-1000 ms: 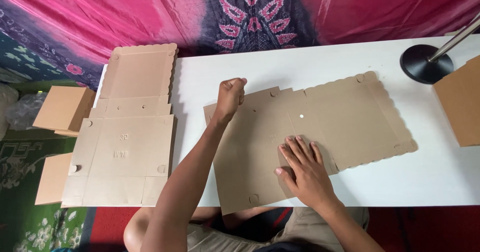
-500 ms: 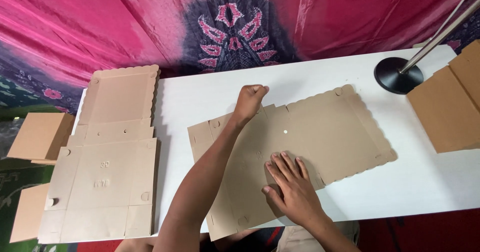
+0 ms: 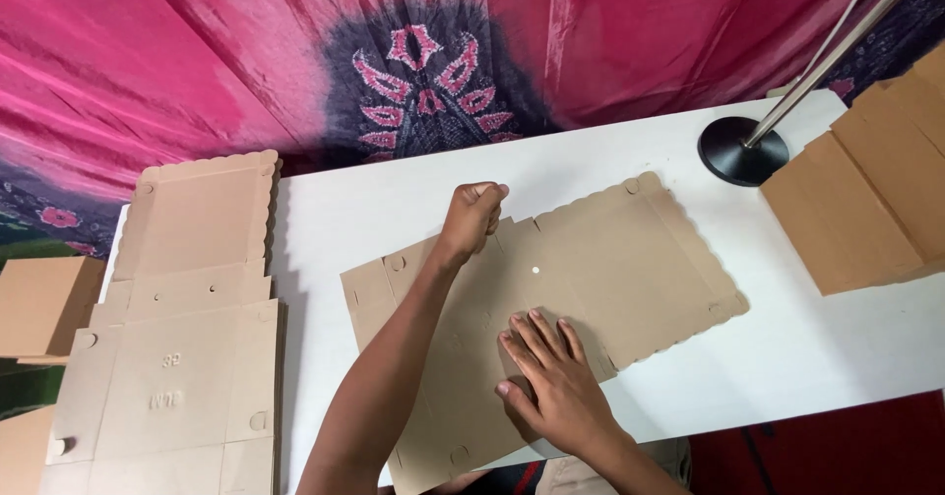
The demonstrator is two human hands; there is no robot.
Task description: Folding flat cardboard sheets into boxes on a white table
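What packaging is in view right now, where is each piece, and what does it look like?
Flat box blank: brown die-cut cardboard with scalloped edges, mid-table, under both hands.
Stack of blanks: same brown cardboard, at the table's left end.
Folded boxes: plain brown, far right by the black lamp base.
Left fist presses the blank; right hand lies flat on it.

Two hands on the white table: left hand, right hand, both on one flat die-cut cardboard box blank. One stack of matching blanks at the left edge (sheet count impossible to tell). Two folded boxes beyond it, two more brown boxes on the right. One lamp base.
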